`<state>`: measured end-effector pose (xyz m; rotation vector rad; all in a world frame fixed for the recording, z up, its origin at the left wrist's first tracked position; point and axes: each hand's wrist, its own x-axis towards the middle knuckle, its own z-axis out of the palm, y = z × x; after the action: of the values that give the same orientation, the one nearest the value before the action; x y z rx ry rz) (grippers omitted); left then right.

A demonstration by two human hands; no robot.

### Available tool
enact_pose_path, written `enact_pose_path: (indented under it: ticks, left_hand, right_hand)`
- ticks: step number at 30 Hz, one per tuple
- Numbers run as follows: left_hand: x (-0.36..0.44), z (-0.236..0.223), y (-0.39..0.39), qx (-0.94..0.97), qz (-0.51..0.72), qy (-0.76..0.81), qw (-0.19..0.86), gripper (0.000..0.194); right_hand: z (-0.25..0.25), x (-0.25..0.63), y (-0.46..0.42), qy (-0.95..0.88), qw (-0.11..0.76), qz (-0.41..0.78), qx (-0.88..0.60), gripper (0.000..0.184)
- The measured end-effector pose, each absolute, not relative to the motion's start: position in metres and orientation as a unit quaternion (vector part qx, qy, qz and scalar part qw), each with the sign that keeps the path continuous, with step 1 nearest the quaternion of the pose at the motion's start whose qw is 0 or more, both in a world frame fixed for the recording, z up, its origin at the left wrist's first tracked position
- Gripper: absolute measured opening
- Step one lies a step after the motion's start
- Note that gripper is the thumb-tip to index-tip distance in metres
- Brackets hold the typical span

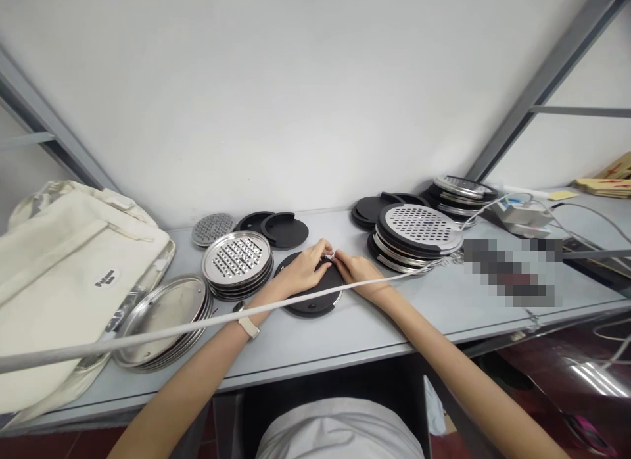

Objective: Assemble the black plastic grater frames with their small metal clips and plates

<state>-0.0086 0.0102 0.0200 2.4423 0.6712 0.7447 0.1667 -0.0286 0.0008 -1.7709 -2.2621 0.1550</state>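
Note:
A round black disc (310, 306) with a thin metal edge at its right lies flat on the table under both hands. My left hand (306, 269) rests over its upper part, fingers bent inward and closed near the far rim. From the right, my right hand (359, 273) meets it at that rim, with its thumb and fingertips pinched together. Something small and pale is between the two sets of fingertips, too small to name. Just left stands a stack of round metal graters (237, 258) with black undersides. Right of my hands is another stack, topped by a perforated metal disc (419, 225) with a black rim.
Shiny round metal plates (170, 314) are piled at the left, beside a cream canvas bag (64, 268). Black discs (286, 230) lie near the wall, with a grater disc (213, 229). A white cable (221, 319) crosses in front of my forearms. More stacked discs (461, 189) stand back right.

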Motion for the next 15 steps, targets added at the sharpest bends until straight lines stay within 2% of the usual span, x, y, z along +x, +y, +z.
enact_pose_path:
  ticks: [5,15]
  left_hand:
    - [-0.0089,0.0189,0.0093,0.898,0.27,0.248,0.242,0.025]
    - [-0.0107,0.0203,0.0087,0.899,0.263,0.246,0.25,0.023]
  right_hand:
    - [0.0001,0.1672,-0.0304,-0.777,0.105,0.031,-0.62,0.026]
    - [-0.0007,0.1664,-0.0321,-0.78,0.107,0.05,-0.614,0.027]
